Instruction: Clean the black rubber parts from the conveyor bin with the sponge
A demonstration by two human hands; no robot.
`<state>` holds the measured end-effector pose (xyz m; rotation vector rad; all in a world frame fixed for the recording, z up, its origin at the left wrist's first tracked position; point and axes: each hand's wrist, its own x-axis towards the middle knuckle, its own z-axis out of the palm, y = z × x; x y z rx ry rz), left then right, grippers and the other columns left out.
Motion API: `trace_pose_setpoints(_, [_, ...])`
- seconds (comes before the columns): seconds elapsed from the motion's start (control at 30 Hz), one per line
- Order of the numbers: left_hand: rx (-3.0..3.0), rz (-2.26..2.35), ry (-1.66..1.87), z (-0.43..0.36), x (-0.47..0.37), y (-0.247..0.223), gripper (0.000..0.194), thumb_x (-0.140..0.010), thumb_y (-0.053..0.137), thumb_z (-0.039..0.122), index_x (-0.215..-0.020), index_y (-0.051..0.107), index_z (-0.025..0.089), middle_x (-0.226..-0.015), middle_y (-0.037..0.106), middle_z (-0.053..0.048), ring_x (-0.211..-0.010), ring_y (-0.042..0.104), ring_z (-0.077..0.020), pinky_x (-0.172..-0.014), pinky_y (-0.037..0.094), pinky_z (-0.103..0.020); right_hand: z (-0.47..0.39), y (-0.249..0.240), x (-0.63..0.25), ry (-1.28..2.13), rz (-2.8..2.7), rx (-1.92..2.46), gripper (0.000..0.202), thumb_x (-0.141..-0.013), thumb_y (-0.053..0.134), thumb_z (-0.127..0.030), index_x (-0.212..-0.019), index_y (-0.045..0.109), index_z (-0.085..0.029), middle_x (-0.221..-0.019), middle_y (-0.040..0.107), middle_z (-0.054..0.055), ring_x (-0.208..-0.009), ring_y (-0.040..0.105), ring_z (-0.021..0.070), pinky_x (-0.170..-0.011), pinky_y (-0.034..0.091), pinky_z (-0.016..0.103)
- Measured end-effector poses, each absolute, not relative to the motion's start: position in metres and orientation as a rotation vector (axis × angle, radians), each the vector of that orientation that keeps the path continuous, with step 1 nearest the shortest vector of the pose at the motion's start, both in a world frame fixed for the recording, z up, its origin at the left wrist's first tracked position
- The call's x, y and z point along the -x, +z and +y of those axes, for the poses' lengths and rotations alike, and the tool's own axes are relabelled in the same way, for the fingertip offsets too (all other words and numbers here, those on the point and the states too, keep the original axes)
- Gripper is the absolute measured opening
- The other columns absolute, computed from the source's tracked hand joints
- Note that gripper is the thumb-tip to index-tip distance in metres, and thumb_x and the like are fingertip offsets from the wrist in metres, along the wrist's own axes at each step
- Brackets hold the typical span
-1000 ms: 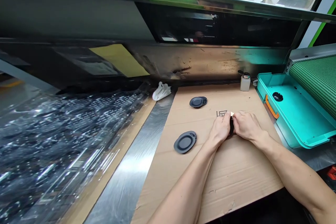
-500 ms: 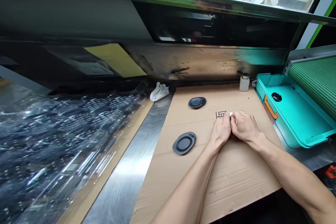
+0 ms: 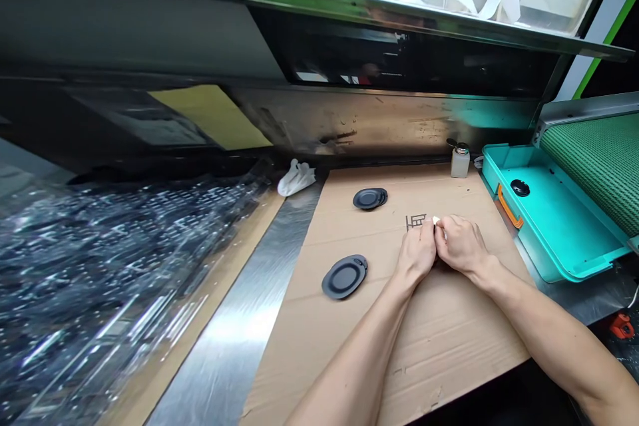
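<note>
My left hand (image 3: 418, 247) and my right hand (image 3: 462, 243) meet over the brown cardboard sheet (image 3: 449, 339), both with fingers curled in. A small white piece (image 3: 436, 220) peeks out between the fingertips, beside my right hand's fingers. Whatever else the hands hold is hidden by the fingers. To their left lie dark grey, round plate-like parts: one group (image 3: 344, 277) nearer me and another (image 3: 370, 198) farther back. Each group looks like overlapping pieces, apart from my hands.
A small bottle (image 3: 460, 161) with its cap raised stands at the cardboard's back right. The teal bin (image 3: 559, 249) at right holds a black round part (image 3: 520, 188). White crumpled cloth (image 3: 296, 178) and plastic-wrapped dark items (image 3: 124, 266) are at left; a green conveyor belt (image 3: 594, 153) is beyond the bin.
The camera view has shifted slightly, so the scene sits a little left and lower. My hands stay together in the same place, and slightly more of the white piece shows.
</note>
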<state>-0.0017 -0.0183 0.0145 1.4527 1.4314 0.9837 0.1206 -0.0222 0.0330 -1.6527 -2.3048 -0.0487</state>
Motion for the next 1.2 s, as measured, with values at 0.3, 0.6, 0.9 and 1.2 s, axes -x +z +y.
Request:
trace_pose_setpoints(0.3, [-1.458,1.451,0.988,-0.019,0.001,0.016,0.06,-0.098,0.027,0.051,-0.052,0.052,0.023,-0.051,0.059,-0.007,-0.063,0.059,-0.0222,-0.06,0.038,-0.031,-0.022,0.035,-0.119,-0.052,-2.317,1.668,0.021,-0.101,0.043,-0.02,-0.094,0.063,-0.018,-0.096,0.072,0.009,-0.09,0.066,0.0209,-0.077,0.043,0.029])
trace_pose_setpoints(0.6, [-1.428,1.437,0.988,-0.018,0.001,0.014,0.059,-0.097,0.03,0.052,-0.052,0.052,0.021,-0.05,0.058,-0.006,-0.053,0.054,-0.0187,-0.054,0.038,-0.029,-0.022,0.035,-0.119,-0.035,-2.316,1.671,0.023,-0.102,0.042,-0.021,-0.095,0.064,-0.018,-0.096,0.072,0.008,-0.09,0.066,0.0203,-0.078,0.044,0.029])
trace_pose_setpoints(0.9, [-0.54,1.089,0.953,-0.007,0.014,0.027,0.052,-0.1,0.027,0.044,-0.075,0.061,0.013,-0.054,0.059,-0.008,-0.038,0.046,-0.0134,-0.035,0.033,-0.022,-0.015,0.032,-0.135,0.176,-2.054,1.603,0.019,-0.096,0.051,-0.022,-0.095,0.069,-0.02,-0.095,0.074,0.006,-0.088,0.067,0.0184,-0.076,0.044,0.027])
trace_pose_setpoints(1.2, [-0.136,0.831,0.875,0.003,0.037,0.037,0.05,-0.099,0.026,0.036,-0.098,0.062,0.002,-0.06,0.058,-0.01,-0.04,0.043,-0.009,-0.031,0.031,-0.015,-0.002,0.03,-0.151,0.269,-1.858,1.558,0.022,-0.093,0.051,-0.026,-0.093,0.072,-0.019,-0.093,0.076,0.005,-0.081,0.067,0.0181,-0.074,0.045,0.028])
